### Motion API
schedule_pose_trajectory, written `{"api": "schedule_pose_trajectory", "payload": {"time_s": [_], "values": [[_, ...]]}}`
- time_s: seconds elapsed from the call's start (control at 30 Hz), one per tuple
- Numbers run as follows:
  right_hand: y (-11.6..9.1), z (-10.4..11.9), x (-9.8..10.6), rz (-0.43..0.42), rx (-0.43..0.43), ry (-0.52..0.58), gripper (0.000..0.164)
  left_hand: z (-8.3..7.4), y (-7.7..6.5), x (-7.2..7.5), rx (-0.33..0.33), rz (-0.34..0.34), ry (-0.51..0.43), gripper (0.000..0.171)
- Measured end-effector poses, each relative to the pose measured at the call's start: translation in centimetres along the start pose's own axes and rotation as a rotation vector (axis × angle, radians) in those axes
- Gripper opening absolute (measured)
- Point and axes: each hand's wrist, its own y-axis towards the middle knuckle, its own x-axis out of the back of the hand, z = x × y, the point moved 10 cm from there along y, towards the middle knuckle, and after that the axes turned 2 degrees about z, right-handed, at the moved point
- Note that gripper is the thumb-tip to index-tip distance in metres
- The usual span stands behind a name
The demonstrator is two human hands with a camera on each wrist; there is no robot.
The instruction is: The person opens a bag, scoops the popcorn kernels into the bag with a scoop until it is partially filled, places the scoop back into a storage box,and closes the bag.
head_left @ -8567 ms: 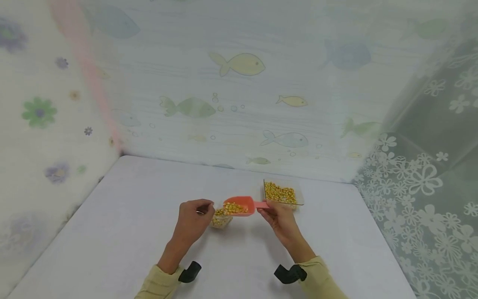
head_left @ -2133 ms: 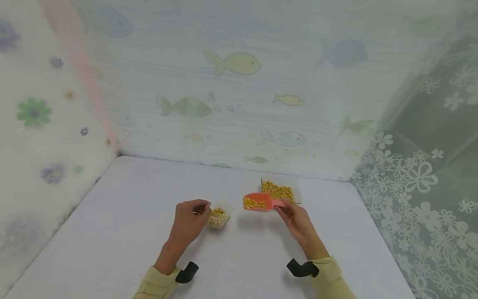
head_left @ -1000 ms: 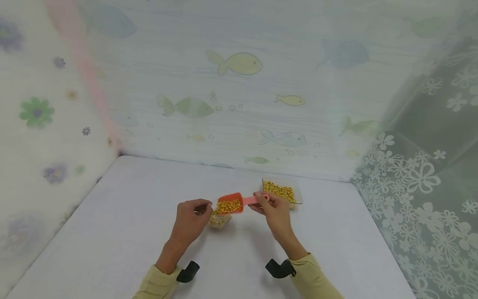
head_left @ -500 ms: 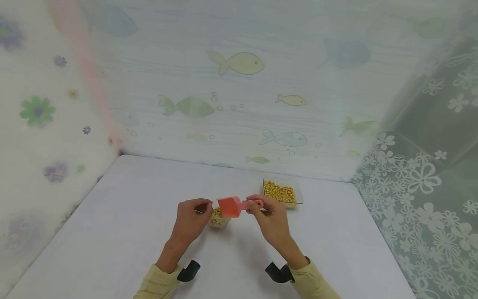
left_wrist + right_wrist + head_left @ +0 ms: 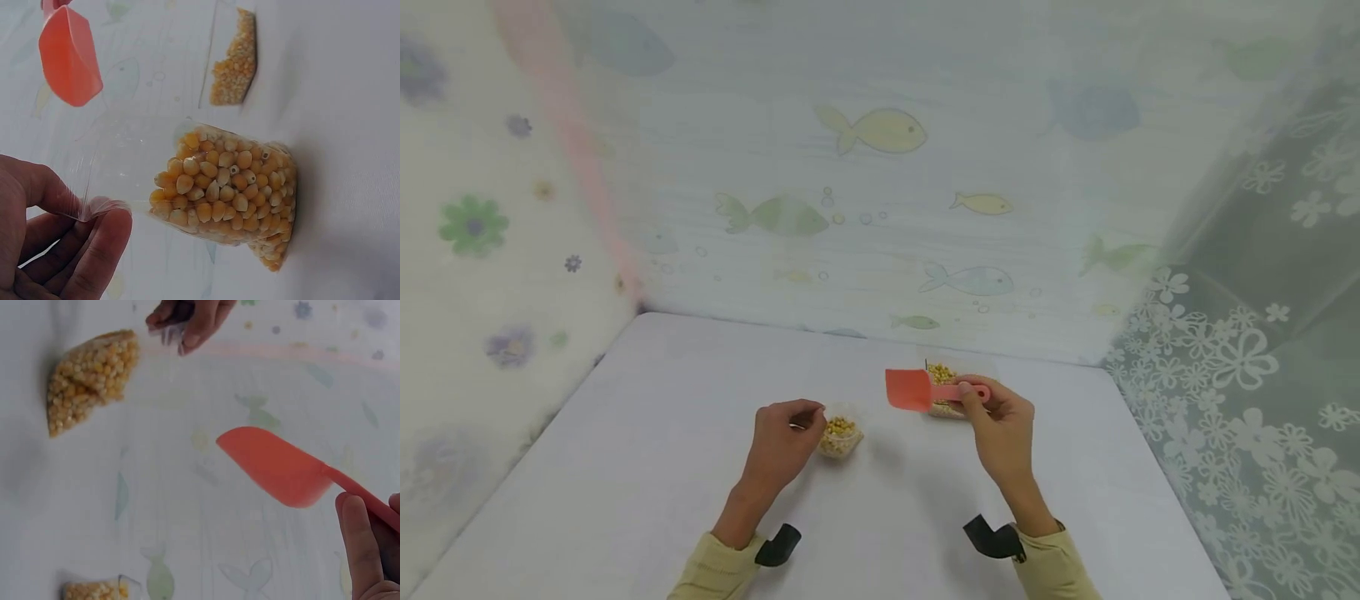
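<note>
A clear plastic bag (image 5: 225, 194) of corn kernels stands on the table, its upper part drawn up and to one side. My left hand (image 5: 781, 446) pinches the bag's top edge between thumb and fingertips. My right hand (image 5: 1009, 437) grips the handle of a red scoop (image 5: 908, 390). The scoop hangs in the air to the right of the bag, and no kernels show in it. Behind the scoop and right hand sits a clear container (image 5: 947, 412) of corn kernels, partly hidden in the head view.
A white cloth covers the table (image 5: 677, 392). A fish-patterned curtain (image 5: 880, 242) hangs at the back, with flowered sheets (image 5: 475, 283) at the sides. Each wrist carries a black curved piece (image 5: 778, 546).
The right hand brought the kernel-filled scoop over the bag and tipped it. Now the scoop is empty and has moved right, towards the container. The left hand has stayed on the bag's edge.
</note>
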Motion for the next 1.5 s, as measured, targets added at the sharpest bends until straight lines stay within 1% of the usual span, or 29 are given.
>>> {"api": "schedule_pose_trajectory", "payload": {"time_s": [0.07,0.2,0.4,0.57,0.73,0.83,0.93,1.1,1.23,1.33,1.5], "values": [[0.3,-0.2,1.0,-0.031,0.014,-0.026,0.017,0.3,0.0,-0.1,0.011,0.001,-0.004,0.011],[0.6,-1.5,3.1,-0.116,0.024,-0.136,0.015,0.6,-0.2,-0.2,0.025,0.003,-0.007,0.011],[0.8,-5.7,6.1,-0.204,-0.023,-0.301,0.015,0.9,-0.3,-0.1,0.043,0.001,-0.008,0.011],[0.7,-8.4,7.6,-0.217,-0.076,-0.376,0.017,1.3,-0.3,-0.2,0.057,0.004,0.005,0.011],[1.2,-10.2,7.8,-0.206,-0.121,-0.426,0.017,1.6,-0.4,-0.1,0.059,-0.003,0.006,0.011],[1.6,-10.9,7.5,-0.192,-0.149,-0.407,0.016,1.5,-0.4,0.0,0.053,-0.008,0.004,0.011],[1.9,-11.7,7.2,-0.179,-0.198,-0.336,0.018,1.5,-0.4,0.0,0.049,-0.011,0.000,0.011],[1.9,-13.3,7.2,-0.199,-0.326,-0.227,0.023,1.4,-0.4,0.2,0.043,-0.010,-0.012,0.011],[1.6,-14.7,7.2,-0.208,-0.455,-0.173,0.029,1.4,-0.3,0.3,0.032,-0.009,-0.018,0.011],[1.1,-15.7,6.9,-0.197,-0.551,-0.112,0.034,1.4,-0.2,0.3,0.023,-0.008,-0.022,0.012],[0.6,-16.9,7.0,-0.211,-0.631,-0.020,0.038,1.5,0.0,0.2,0.023,-0.006,-0.030,0.012]]}}
